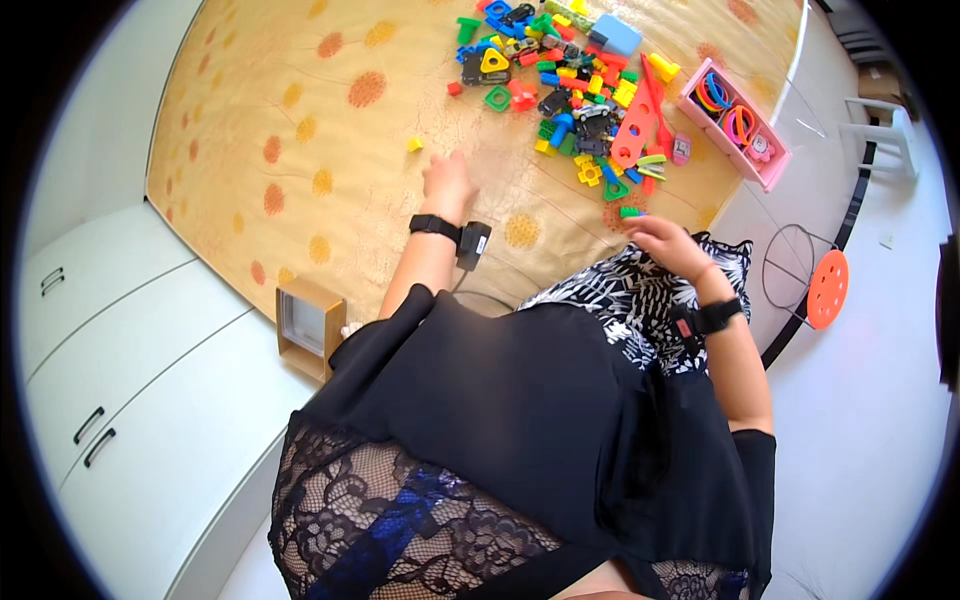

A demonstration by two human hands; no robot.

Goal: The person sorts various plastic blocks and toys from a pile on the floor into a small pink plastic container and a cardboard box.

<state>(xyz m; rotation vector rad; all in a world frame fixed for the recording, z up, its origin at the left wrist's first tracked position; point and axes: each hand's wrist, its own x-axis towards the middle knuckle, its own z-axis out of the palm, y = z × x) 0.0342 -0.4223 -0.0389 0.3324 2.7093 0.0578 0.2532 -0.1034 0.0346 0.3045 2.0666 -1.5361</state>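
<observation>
My left hand point(450, 186) is over the patterned tabletop with its fingers apart and nothing in them. Just beyond its fingertips lies a small yellow block point(414, 144). Near the table's right edge, my right hand point(668, 246) has its fingers stretched out loosely. A small green block point(630, 212) sits right at those fingertips; whether they touch it I cannot tell. Farther off spreads a pile of colourful plastic building blocks point(596, 88) mixed with several toy cars point(592, 112). A long red perforated toy piece point(633, 132) lies across its right side.
A pink box point(777, 168) of coloured bands stands right of the pile. A light blue block-shaped item point(615, 36) lies at the back. Near my left arm is a wooden-framed box point(306, 325). Off the table are an orange-red stool point(828, 290) and white drawers point(170, 420).
</observation>
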